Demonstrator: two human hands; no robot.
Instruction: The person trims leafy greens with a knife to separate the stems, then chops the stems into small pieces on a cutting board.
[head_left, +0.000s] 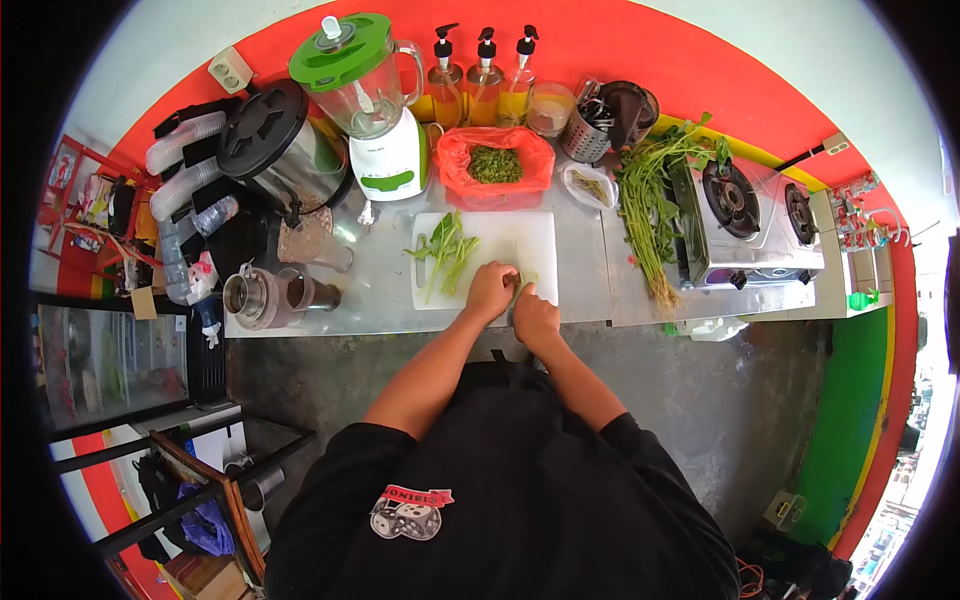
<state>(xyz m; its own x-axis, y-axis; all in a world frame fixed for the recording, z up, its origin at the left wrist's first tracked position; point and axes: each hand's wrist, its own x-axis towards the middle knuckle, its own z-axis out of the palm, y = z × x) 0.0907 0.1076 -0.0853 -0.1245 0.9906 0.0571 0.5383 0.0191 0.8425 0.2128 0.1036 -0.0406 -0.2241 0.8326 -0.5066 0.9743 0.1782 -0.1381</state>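
Near the front edge of a white cutting board (427, 292), my left hand (491, 290) is closed, fingertips pressed together low over the board. What it pinches is hidden beneath the fingers. Close against it on the right, my right hand (537, 318) is wrapped around a knife (517, 290), of which only a narrow part shows between the hands. Small pale green bits lie just beyond the fingers. Cut leafy green stems (445, 254) rest in a loose pile on the board's left half.
An orange plastic bag (453, 180) of chopped greens stands behind the board, beside a small container (590, 186). Long leafy stalks (648, 215) lie left of the gas stove (752, 258). A blender (385, 160), pump bottles (484, 92) and a steel jug (248, 295) line the counter.
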